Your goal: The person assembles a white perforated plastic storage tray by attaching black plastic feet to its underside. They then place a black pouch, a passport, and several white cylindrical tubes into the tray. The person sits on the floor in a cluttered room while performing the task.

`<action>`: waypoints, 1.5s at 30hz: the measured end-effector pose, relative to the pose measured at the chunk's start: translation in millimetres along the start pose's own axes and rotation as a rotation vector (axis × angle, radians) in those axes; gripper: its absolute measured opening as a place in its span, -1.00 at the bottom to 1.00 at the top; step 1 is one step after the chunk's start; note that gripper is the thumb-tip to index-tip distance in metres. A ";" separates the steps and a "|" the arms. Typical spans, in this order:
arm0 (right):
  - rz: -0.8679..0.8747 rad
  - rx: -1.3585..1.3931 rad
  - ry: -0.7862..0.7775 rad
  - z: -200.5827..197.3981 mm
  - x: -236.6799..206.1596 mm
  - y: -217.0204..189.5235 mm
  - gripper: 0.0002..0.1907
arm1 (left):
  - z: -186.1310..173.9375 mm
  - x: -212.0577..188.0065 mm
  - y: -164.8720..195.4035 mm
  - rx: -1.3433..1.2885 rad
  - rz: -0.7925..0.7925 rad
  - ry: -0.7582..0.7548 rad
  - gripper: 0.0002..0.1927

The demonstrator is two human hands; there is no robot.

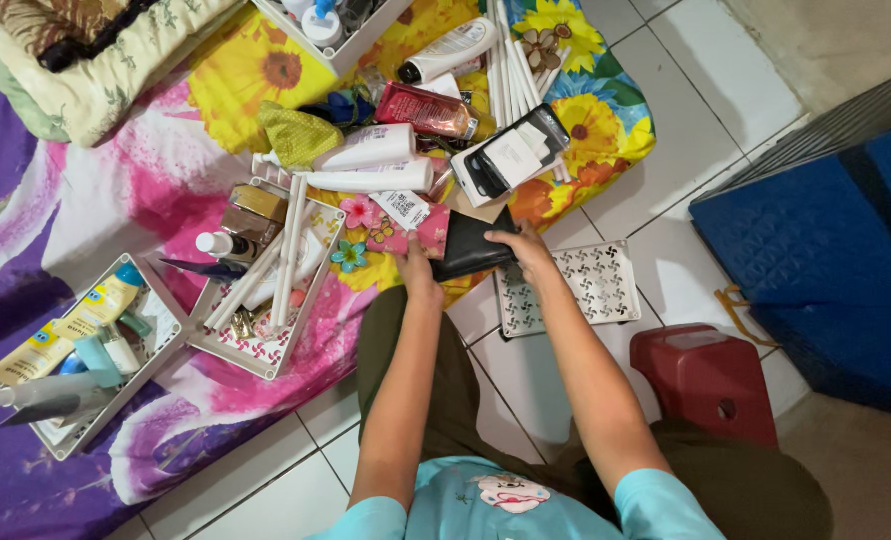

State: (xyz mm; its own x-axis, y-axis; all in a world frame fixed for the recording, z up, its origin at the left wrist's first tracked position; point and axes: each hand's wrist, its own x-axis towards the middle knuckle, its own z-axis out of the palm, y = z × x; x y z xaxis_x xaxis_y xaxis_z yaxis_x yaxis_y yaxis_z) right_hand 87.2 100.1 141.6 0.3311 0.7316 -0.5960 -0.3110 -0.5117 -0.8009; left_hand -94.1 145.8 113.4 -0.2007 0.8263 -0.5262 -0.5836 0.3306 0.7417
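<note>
Both hands grip a black wallet at the bed's edge: left hand at its 8 o'clock corner, right hand at 3 o'clock.

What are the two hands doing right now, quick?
Left hand: closed on the left edge of the black wallet.
Right hand: closed on the wallet's right end, thumb on top.
</note>
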 end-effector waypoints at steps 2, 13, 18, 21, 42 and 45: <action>0.010 0.093 -0.082 -9.8 -1.4 2.6 -0.39 | -2.2 1.0 -0.9 -0.032 0.071 -0.017 -0.62; -0.129 0.253 -0.019 -122.8 -12.6 18.7 -0.51 | -28.9 -27.2 -22.5 0.020 -0.229 -0.246 -0.69; -0.136 0.274 0.183 -181.2 -26.0 33.2 -0.56 | -40.5 -41.9 -60.2 0.281 -0.290 -0.448 -0.68; -0.105 0.334 0.255 -210.2 -38.0 48.7 -0.59 | -44.0 -46.0 -88.6 0.364 -0.279 -0.511 -0.72; 0.395 0.130 0.146 -211.5 -4.2 134.6 -0.21 | -51.2 -40.7 -144.9 1.056 0.268 -0.711 -0.38; 0.389 0.077 0.126 -215.9 -2.6 143.2 -0.22 | -46.3 -39.7 -156.0 1.102 0.168 -0.694 -0.48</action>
State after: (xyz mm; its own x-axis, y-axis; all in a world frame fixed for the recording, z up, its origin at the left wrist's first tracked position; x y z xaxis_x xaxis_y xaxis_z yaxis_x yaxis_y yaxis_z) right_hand 234.1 -72.3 15.8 0.2805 0.4270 -0.8596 -0.4990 -0.7002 -0.5106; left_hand -31.5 40.4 -0.6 0.4291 0.8455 -0.3178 0.4197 0.1249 0.8990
